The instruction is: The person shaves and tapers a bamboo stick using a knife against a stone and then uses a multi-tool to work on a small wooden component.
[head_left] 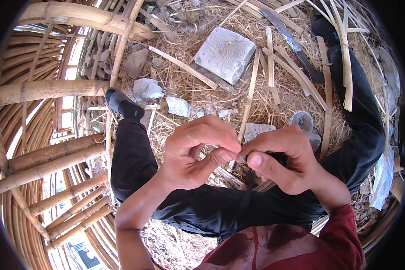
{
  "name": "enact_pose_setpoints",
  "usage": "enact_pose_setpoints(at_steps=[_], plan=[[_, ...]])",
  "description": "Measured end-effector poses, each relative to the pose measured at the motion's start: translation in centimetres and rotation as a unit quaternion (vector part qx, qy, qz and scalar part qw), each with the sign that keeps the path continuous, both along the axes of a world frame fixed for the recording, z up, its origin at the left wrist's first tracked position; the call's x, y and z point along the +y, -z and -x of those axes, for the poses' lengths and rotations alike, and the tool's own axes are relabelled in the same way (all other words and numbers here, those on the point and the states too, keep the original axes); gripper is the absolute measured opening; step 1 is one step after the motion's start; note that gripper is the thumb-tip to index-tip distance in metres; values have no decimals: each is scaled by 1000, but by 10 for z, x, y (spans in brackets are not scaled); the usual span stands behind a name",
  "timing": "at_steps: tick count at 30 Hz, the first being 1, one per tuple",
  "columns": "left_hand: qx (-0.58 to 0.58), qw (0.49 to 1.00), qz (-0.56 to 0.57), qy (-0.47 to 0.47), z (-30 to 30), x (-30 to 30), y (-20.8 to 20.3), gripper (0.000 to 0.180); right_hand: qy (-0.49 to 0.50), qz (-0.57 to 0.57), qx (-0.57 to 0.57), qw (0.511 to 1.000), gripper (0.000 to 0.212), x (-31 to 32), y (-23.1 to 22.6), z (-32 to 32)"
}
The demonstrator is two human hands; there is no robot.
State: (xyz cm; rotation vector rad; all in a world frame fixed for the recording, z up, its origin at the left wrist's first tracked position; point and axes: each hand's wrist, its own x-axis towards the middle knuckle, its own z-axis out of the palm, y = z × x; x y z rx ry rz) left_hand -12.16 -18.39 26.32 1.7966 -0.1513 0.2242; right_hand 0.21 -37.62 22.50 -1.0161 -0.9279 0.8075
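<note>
Above my lap, my left hand [198,153] and my right hand [283,157] meet with thumb and forefinger pinched and their tips almost touching. A tiny dark sliver [244,158] shows at the right thumb and forefinger; it is too small to name. Whatever the left fingertips pinch, if anything, is hidden. Below the right hand a dark strap-like strip [246,191] hangs over my black trousers; I cannot tell whether it joins the sliver. Past the fingertips a pale bamboo strip [249,99] lies on the straw.
A square grey block [225,54] sits ahead, with a long dark-bladed knife [285,36] to its right. Split bamboo strips [297,76], white stone chunks [178,106] and a clear plastic cup [301,120] lie about. A bamboo frame [54,92] stands on the left.
</note>
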Motion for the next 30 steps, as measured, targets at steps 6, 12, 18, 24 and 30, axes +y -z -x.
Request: enact_pose_setpoints(at_steps=[6, 12, 18, 24, 30], plan=[[5, 999, 43, 1, 3, 0, 2, 14, 54, -50, -53, 996, 13, 4, 0, 4], [2, 999, 36, 12, -1, -4, 0, 17, 51, 1, -14, 999, 12, 0, -3, 4], [7, 999, 42, 11, -2, -6, 1, 16, 42, 8, 35, 998, 11, -1, -5, 6], [11, 997, 74, 17, -1, -7, 3, 15, 53, -23, 3, 998, 12, 0, 1, 6], [18, 998, 64, 15, 0, -6, 3, 15, 31, -3, 39, 999, 12, 0, -2, 5]])
